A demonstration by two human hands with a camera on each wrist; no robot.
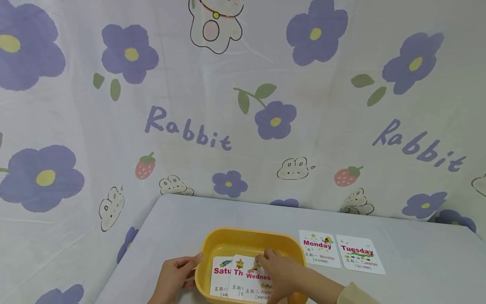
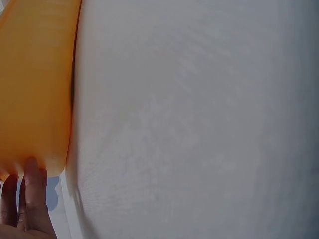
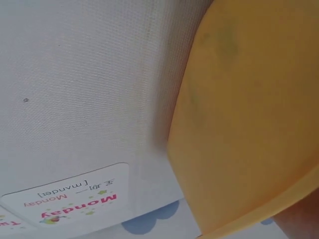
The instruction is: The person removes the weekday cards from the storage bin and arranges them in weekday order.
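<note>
A yellow plastic basin (image 1: pixel 250 231) stands near the table's front edge. My left hand (image 1: pixel 172 276) holds its left side, thumb at the rim and fingers against the outer wall; the left wrist view shows those fingertips (image 2: pixel 34 174) on the basin. Inside lie overlapping white word cards: a Saturday card (image 1: pixel 219 282), one starting "Th" (image 1: pixel 236 283) and a Wednesday card (image 1: pixel 253 286) on top. My right hand (image 1: pixel 282 274) reaches over the right rim and grips the Wednesday card, fingers at its top edge, thumb lower down. The hand hides the card's right part.
To the basin's right, a Monday card (image 1: pixel 320 249) and a Tuesday card (image 1: pixel 360 255) lie face up side by side on the white table (image 1: pixel 228 213). Behind the table hangs a cloth (image 1: pixel 205 160) printed with flowers and rabbits.
</note>
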